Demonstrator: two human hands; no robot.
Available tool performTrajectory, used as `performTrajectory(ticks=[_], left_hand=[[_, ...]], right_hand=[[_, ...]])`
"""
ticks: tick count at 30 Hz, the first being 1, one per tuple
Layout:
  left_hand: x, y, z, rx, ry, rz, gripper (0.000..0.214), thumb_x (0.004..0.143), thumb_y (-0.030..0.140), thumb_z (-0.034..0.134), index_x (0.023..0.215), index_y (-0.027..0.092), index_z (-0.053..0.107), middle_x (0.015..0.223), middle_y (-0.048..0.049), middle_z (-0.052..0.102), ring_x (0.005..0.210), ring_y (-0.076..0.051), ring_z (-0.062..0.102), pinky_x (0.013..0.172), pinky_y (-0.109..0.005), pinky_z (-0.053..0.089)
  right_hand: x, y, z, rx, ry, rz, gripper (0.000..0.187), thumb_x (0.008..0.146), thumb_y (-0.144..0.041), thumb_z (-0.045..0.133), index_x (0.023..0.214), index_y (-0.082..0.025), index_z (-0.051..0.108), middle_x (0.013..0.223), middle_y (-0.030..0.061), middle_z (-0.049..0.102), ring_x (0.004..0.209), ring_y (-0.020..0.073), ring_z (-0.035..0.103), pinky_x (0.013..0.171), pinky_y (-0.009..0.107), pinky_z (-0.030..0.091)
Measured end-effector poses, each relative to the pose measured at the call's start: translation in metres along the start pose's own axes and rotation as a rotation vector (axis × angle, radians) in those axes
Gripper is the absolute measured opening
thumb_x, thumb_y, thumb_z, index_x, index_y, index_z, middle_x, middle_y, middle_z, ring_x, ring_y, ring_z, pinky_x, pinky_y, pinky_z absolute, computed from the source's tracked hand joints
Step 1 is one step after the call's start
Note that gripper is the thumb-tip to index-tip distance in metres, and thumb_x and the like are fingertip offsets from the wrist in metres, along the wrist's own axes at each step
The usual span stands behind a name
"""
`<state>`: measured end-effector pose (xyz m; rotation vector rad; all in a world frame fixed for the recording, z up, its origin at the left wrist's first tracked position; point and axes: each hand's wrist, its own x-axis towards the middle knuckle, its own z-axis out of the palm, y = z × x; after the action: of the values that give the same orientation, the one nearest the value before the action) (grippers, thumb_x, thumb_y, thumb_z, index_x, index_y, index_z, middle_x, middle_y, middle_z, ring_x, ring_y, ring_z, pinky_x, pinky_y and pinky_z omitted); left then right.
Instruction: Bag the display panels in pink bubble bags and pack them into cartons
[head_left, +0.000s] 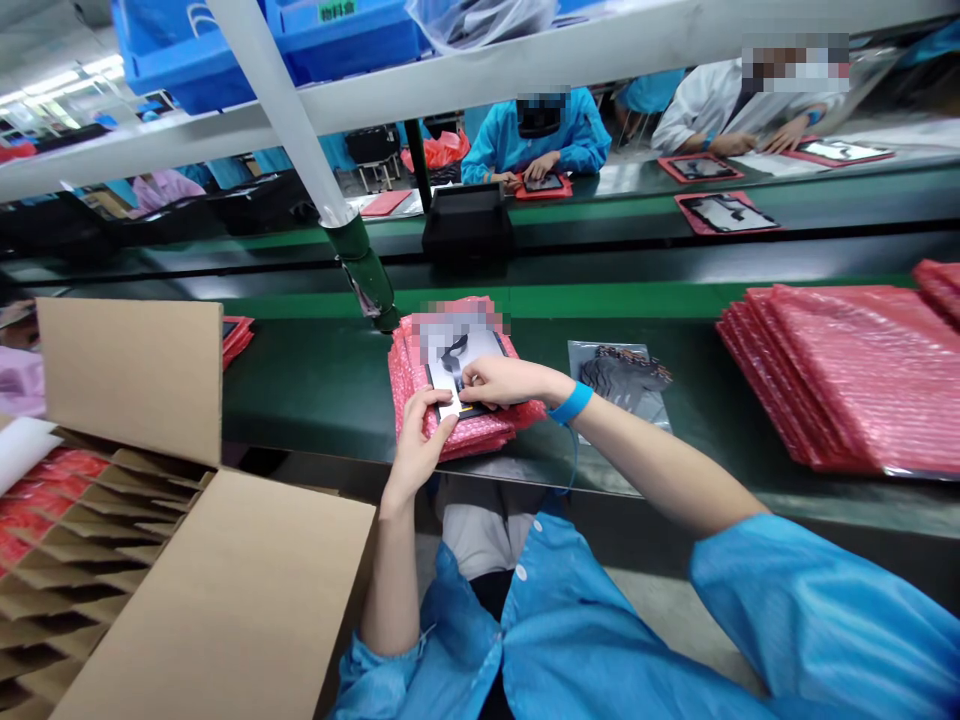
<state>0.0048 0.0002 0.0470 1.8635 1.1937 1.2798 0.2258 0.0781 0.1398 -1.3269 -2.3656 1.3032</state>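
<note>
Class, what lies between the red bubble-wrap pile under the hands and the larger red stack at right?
In the head view, a clear plastic bag with dark wire-like parts, partly behind the right forearm.

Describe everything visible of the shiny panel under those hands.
The rectangular panel has a glossy, reflective face, dark edging and some yellow at its near edge. It lies flat on stacked pink bubble wrap. The left hand's grip touches its near left corner; the right hand's grip is over its near part.
</note>
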Motion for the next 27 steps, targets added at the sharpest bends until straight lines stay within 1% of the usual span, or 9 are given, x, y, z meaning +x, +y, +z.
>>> performTrajectory(ticks=[3,6,8,11,14,16,18,22,27], left_hand=[[0.000,0.006,-0.003,0.074,-0.016,0.050,0.033,0.108,0.037,0.066,0.140,0.029,0.065,0.153,-0.0115,0.065,0.153,-0.030,0.053,0.132,-0.051,0.038],[0.002,0.011,-0.006,0.166,-0.087,0.103,0.048,0.111,0.038,0.063,0.158,0.034,0.056,0.173,-0.0095,0.050,0.167,-0.031,0.038,0.138,-0.055,0.030],[0.003,0.012,-0.008,0.184,-0.162,0.103,0.049,0.113,0.037,0.058,0.162,0.037,0.055,0.172,-0.0080,0.053,0.168,-0.030,0.036,0.138,-0.055,0.030],[0.003,0.010,-0.008,0.165,-0.217,0.069,0.044,0.115,0.036,0.052,0.158,0.035,0.061,0.165,-0.0089,0.058,0.164,-0.029,0.042,0.137,-0.054,0.033],[0.001,0.008,-0.008,0.142,-0.209,0.034,0.040,0.115,0.037,0.052,0.153,0.033,0.065,0.165,-0.0092,0.058,0.164,-0.028,0.042,0.137,-0.053,0.034],[0.000,0.007,-0.008,0.125,-0.204,0.029,0.037,0.115,0.037,0.052,0.149,0.033,0.068,0.162,-0.0084,0.060,0.164,-0.027,0.042,0.137,-0.052,0.034],[0.001,0.006,-0.008,0.111,-0.204,0.038,0.036,0.115,0.037,0.054,0.147,0.033,0.069,0.159,-0.0076,0.063,0.163,-0.026,0.043,0.138,-0.051,0.033],[0.002,0.003,-0.008,0.092,-0.202,0.030,0.035,0.114,0.038,0.056,0.146,0.032,0.069,0.157,-0.0082,0.064,0.162,-0.026,0.044,0.137,-0.050,0.034],[-0.001,0.001,-0.006,0.069,-0.201,0.027,0.036,0.114,0.039,0.055,0.146,0.032,0.070,0.156,-0.0083,0.065,0.164,-0.026,0.043,0.138,-0.051,0.032]], right_hand=[[-0.002,0.000,0.001,0.021,0.016,0.013,0.026,0.098,-0.030,0.072,0.078,-0.020,0.059,0.057,-0.0031,0.063,0.051,0.0111,0.054,0.056,0.024,0.032],[-0.006,-0.002,0.005,-0.031,0.071,0.023,0.023,0.099,-0.030,0.073,0.082,-0.020,0.061,0.062,-0.0027,0.065,0.055,0.0125,0.057,0.060,0.025,0.034],[-0.011,-0.003,0.012,-0.137,0.173,0.034,0.021,0.099,-0.034,0.075,0.088,-0.020,0.064,0.072,0.0000,0.070,0.065,0.0152,0.062,0.065,0.025,0.036],[-0.022,0.003,0.032,-0.285,0.421,0.074,0.029,0.100,-0.048,0.077,0.105,-0.021,0.070,0.090,0.0053,0.076,0.084,0.0217,0.068,0.073,0.028,0.041],[-0.037,0.019,0.059,-0.396,0.593,-0.123,0.028,0.111,-0.044,0.063,0.123,-0.021,0.073,0.112,0.0117,0.078,0.105,0.0266,0.071,0.090,0.035,0.050],[-0.045,0.033,0.075,-0.485,0.625,-0.328,0.030,0.115,-0.035,0.054,0.132,-0.023,0.075,0.129,0.0142,0.077,0.122,0.0285,0.068,0.106,0.041,0.049],[-0.050,0.045,0.085,-0.575,0.624,-0.432,0.034,0.115,-0.032,0.052,0.141,-0.024,0.073,0.143,0.0139,0.074,0.136,0.0300,0.063,0.117,0.046,0.045],[-0.051,0.050,0.095,-0.667,0.635,-0.412,0.040,0.115,-0.033,0.053,0.150,-0.024,0.070,0.153,0.0132,0.070,0.146,0.0318,0.057,0.124,0.051,0.040],[-0.057,0.051,0.091,-0.509,0.631,-0.346,0.039,0.114,-0.040,0.056,0.149,-0.030,0.071,0.158,0.0112,0.066,0.151,0.0318,0.054,0.132,0.057,0.031]])
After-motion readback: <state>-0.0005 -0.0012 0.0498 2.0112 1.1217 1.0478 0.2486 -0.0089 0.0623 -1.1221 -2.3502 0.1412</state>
